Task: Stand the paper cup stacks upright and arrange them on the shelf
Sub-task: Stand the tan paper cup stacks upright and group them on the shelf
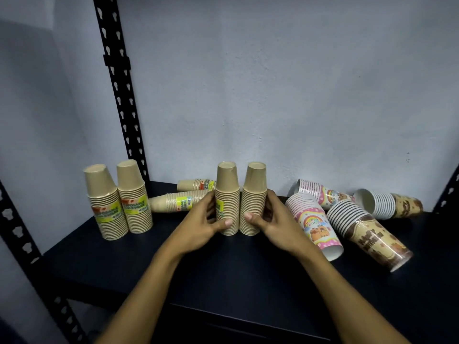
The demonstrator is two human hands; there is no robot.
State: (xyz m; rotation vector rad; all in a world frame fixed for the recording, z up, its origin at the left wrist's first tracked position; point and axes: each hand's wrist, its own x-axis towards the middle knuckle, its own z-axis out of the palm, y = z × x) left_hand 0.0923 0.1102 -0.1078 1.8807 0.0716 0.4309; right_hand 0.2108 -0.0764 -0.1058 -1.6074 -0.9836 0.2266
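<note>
My left hand (208,219) and right hand (269,217) each grip an upright kraft stack (227,207), (253,207) mid-shelf (223,276). Slide both toward the left edge pair (119,209), bases flat, then raise the toppled ones.

**Two kraft stacks held upright at mid-shelf**

Your left hand (210,223) grips one upright kraft cup stack (227,198) and your right hand (269,219) grips its twin (253,198), the two stacks touching side by side on the black shelf (124,256). At the left, two more labelled kraft stacks (119,199) stand upright together. Behind your left hand, two kraft stacks (178,202) lie on their sides. To the right, pink birthday stacks (313,222) and brown birthday stacks (367,232) lie toppled.
</note>
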